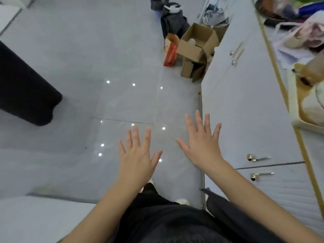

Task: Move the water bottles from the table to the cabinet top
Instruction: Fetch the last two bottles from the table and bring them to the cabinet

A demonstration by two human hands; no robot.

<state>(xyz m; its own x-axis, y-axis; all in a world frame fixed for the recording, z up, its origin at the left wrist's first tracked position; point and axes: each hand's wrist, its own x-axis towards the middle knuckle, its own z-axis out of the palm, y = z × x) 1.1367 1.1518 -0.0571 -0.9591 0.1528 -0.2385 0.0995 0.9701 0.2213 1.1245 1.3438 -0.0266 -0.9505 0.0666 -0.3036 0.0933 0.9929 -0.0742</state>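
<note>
My left hand (138,155) and my right hand (201,142) are stretched out in front of me over the grey tiled floor, palms down, fingers spread, holding nothing. The white cabinet (245,102) with brass handles stands at my right, close to my right hand. Its top (273,41) runs along the right edge of the view and is crowded with bags and cloth. No water bottle shows clearly in this view, and no table with bottles is in sight.
Open cardboard boxes (194,50) and a red-and-white bag (171,51) sit on the floor against the cabinet ahead. A dark bag (172,21) lies farther back. A black piece of furniture (22,88) juts in at the left. A white surface (35,218) lies at lower left.
</note>
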